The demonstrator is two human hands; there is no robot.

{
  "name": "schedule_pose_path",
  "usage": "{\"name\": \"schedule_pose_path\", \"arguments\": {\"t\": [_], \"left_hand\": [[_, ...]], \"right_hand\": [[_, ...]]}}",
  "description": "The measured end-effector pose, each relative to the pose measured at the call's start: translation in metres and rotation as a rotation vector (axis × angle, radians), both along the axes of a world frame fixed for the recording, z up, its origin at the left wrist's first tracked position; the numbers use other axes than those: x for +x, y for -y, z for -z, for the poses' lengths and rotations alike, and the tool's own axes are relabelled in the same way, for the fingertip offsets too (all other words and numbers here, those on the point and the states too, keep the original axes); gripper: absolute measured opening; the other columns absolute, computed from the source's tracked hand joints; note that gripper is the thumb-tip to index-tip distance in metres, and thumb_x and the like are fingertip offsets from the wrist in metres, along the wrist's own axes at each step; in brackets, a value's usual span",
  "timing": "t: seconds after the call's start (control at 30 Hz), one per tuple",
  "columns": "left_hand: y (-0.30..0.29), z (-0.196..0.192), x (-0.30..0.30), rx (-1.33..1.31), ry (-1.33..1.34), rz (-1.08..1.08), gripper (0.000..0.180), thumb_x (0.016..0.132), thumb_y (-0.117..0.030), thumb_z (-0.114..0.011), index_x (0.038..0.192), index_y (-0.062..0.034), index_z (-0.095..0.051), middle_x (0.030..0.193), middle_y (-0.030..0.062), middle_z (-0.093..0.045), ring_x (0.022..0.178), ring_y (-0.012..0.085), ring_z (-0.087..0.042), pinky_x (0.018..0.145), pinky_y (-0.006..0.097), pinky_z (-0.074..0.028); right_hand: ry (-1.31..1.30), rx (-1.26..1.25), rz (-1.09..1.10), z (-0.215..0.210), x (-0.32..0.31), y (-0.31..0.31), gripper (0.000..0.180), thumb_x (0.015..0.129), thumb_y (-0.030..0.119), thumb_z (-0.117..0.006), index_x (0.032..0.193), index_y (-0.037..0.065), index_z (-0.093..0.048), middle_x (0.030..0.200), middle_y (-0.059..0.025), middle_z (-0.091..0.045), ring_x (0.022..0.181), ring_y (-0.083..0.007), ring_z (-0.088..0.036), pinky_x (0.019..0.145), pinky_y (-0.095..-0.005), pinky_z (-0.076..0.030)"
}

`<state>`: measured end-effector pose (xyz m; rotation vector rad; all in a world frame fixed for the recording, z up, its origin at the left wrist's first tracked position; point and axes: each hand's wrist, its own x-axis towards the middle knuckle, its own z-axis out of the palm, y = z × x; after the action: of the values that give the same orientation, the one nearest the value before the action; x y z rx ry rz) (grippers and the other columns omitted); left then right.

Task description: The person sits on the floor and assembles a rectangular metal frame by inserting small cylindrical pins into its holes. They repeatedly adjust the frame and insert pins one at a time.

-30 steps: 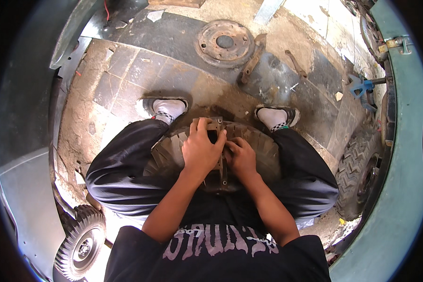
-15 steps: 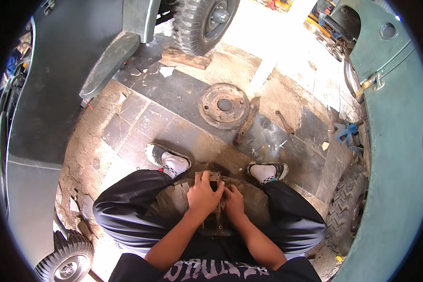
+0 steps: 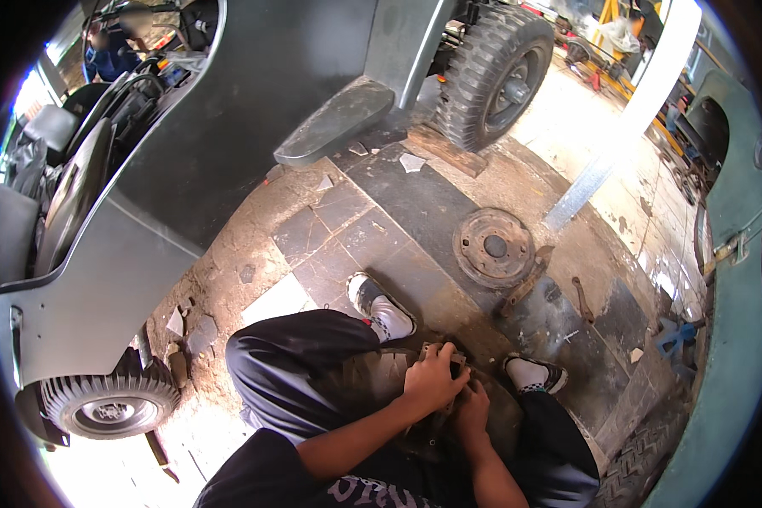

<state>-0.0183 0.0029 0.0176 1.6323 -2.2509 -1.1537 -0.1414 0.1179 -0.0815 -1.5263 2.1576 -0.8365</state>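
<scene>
Between my knees lies a dark tyre (image 3: 372,372), on which I appear to be sitting. Over it my left hand (image 3: 432,379) is closed around a dirty metal part (image 3: 434,347), its fingers curled across the top. My right hand (image 3: 472,406) is also closed, gripping the part's right side close to the left fingertips. A dark block-like piece shows between the two hands; its kind is too small to make out. Most of the metal part is covered by my fingers.
A rusty wheel rim (image 3: 494,247) lies on the tiled floor ahead, beside a rusty metal bar (image 3: 525,284) and a smaller rusty tool (image 3: 582,298). A grey-green vehicle body (image 3: 279,85) fills the left, its front wheel (image 3: 495,80) near a wooden plank (image 3: 445,151). Green panel (image 3: 732,339) at right.
The view has swung left, so the floor, wheel rim and my hands sit further right and lower. More of the left vehicle shows. Both hands stay on the metal part.
</scene>
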Motion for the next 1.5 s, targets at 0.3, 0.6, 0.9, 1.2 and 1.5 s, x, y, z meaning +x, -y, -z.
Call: {"name": "schedule_pose_path", "arguments": {"t": [0.3,0.6,0.9,1.2,1.5], "left_hand": [[0.001,0.012,0.003,-0.076,-0.03,0.01,0.068,0.095,-0.054,-0.074,0.145,-0.0121,-0.056,0.143,0.0257,-0.061,0.106,0.0548,-0.073,0.09,0.06,-0.062],[-0.002,0.006,0.005,-0.058,-0.02,-0.003,0.065,0.095,-0.055,-0.073,0.142,-0.0113,-0.057,0.137,0.0242,-0.063,0.104,0.0531,-0.074,0.088,0.061,-0.062],[-0.004,0.006,0.0,-0.034,0.012,-0.029,0.06,0.096,-0.052,-0.073,0.137,-0.0124,-0.057,0.139,0.0203,-0.064,0.103,0.0506,-0.075,0.089,0.059,-0.062],[-0.004,0.007,-0.002,-0.048,0.003,0.008,0.06,0.095,-0.051,-0.074,0.139,-0.0136,-0.057,0.138,0.023,-0.063,0.105,0.0513,-0.074,0.089,0.059,-0.062],[0.0,0.005,0.005,-0.056,0.016,-0.012,0.059,0.095,-0.051,-0.074,0.136,-0.011,-0.058,0.139,0.0224,-0.063,0.108,0.0506,-0.073,0.093,0.058,-0.06]], "right_hand": [[0.071,0.015,0.005,-0.007,0.013,0.006,0.037,0.093,0.02,-0.075,0.127,0.006,-0.076,0.124,-0.0201,-0.07,0.114,-0.0412,-0.069,0.094,-0.048,-0.058],[0.482,0.028,0.215,0.013,0.019,0.001,0.032,0.096,0.013,-0.071,0.126,0.003,-0.075,0.125,-0.0208,-0.071,0.116,-0.0409,-0.069,0.096,-0.0465,-0.057],[0.091,0.018,0.001,0.004,0.009,0.003,0.04,0.093,0.017,-0.074,0.132,0.007,-0.076,0.126,-0.0226,-0.068,0.117,-0.0444,-0.068,0.095,-0.0474,-0.058],[0.152,0.0,0.051,-0.001,0.006,0.017,0.046,0.088,0.014,-0.079,0.134,0.009,-0.075,0.13,-0.0199,-0.068,0.117,-0.0431,-0.069,0.094,-0.05,-0.059],[0.052,-0.009,-0.056,-0.006,0.006,0.01,0.046,0.09,0.01,-0.075,0.136,0.01,-0.074,0.126,-0.0222,-0.066,0.111,-0.0432,-0.07,0.092,-0.049,-0.059]]}}
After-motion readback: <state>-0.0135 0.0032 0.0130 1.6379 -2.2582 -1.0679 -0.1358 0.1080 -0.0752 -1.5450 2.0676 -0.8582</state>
